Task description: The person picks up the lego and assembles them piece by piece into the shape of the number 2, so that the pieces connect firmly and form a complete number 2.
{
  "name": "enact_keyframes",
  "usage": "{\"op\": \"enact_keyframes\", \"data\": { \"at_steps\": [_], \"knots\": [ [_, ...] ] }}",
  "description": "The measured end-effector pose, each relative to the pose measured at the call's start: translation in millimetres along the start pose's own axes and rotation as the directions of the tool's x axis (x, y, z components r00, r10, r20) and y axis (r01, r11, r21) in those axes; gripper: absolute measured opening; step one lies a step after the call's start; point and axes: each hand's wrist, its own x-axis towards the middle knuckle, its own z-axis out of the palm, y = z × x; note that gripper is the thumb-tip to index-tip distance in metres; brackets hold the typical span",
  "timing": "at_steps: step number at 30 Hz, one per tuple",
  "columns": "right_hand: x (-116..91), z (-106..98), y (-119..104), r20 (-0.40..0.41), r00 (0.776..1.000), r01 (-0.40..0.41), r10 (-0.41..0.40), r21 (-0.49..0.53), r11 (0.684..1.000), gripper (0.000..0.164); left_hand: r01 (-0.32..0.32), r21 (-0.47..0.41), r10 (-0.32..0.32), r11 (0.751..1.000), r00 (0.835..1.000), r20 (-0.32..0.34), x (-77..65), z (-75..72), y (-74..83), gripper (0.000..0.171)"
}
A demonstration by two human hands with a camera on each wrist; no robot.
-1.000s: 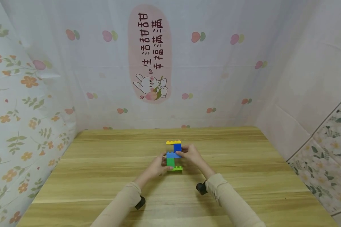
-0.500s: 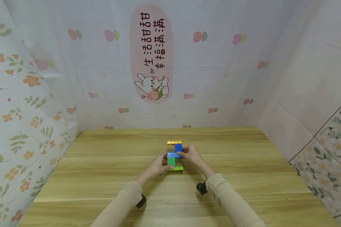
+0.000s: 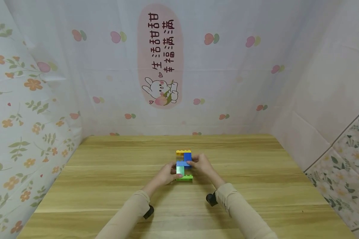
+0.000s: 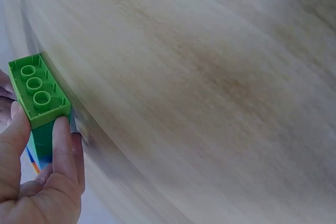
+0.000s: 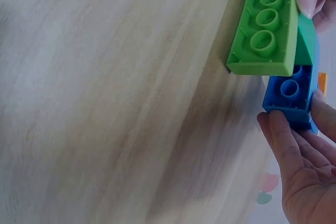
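A stack of toy building bricks is held between both hands above the table. At its far end is a yellow brick (image 3: 183, 151), followed by a dark blue brick (image 3: 187, 156), a lighter blue brick (image 3: 181, 163), a green brick (image 3: 180, 170) and a lime green brick (image 3: 187, 177). My left hand (image 3: 167, 174) pinches the green end, its thumb on the lime brick. With my right hand (image 3: 202, 163) I grip the blue bricks from the right. Hollow undersides of the lime brick (image 5: 262, 27) and a blue brick (image 5: 290, 87) face the right wrist view.
Around the hands spreads a wood-grain table (image 3: 107, 159). A printed cloth (image 3: 227, 73) hangs behind it, with more patterned cloth at both sides. Each forearm carries a black device, one at the left wrist (image 3: 149, 212) and one at the right (image 3: 211, 199).
The brick stack has tilted slightly, its yellow end sinking a little in the head view. The green brick's face has turned paler with glare. Both hands keep their hold.
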Motion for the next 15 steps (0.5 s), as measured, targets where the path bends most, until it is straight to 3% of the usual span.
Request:
{"op": "enact_keyframes", "data": {
  "at_steps": [15],
  "knots": [
    [3.4,5.5,2.1,-0.013,1.000,-0.005,0.004,-0.013,1.000,0.023,0.028,-0.015,-0.028,1.000,1.000,0.005,0.2,-1.1,0.4,0.048]
  ]
}}
